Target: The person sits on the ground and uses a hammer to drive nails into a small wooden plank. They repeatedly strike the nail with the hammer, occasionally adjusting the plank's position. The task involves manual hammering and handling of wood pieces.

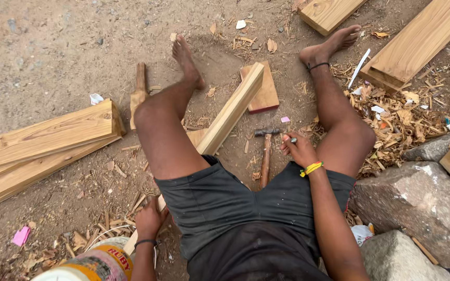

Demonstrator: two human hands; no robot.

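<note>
**Head view: we sat on the dirt with a wood batten under the left leg and a small tool in the right hand**

Head camera looked straight down at us seated on bare ground, legs apart, feet bare.

- Left hand (149, 218) was down by the left hip, fingers curled around the near end of the long wood batten (230, 110). The batten ran diagonally from that hand, under the left thigh, and out between the legs toward the far right.
- Right hand (299, 150) rested against the right thigh, fingers pressed together and pinching a short dark tool (292, 140). It was too small for us to tell what kind.
- Hammer (265, 153) with a wooden handle lay on the ground between the legs, just beside the right hand, head pointing away from us. No hand touched it.
- A flat wood block (262, 93) with a red edge lay just beyond the batten's far end.
- Stacked planks (42, 148) lay to the left, well apart from the hands. More planks (417, 41) lay at the upper right.
- Wood chips and shavings (397, 117) were piled by the right leg.
- Two large stones (417, 203) sat to the right of the right arm.
- A painted bucket (92, 263) stood at the bottom edge, near the left hand.
</note>
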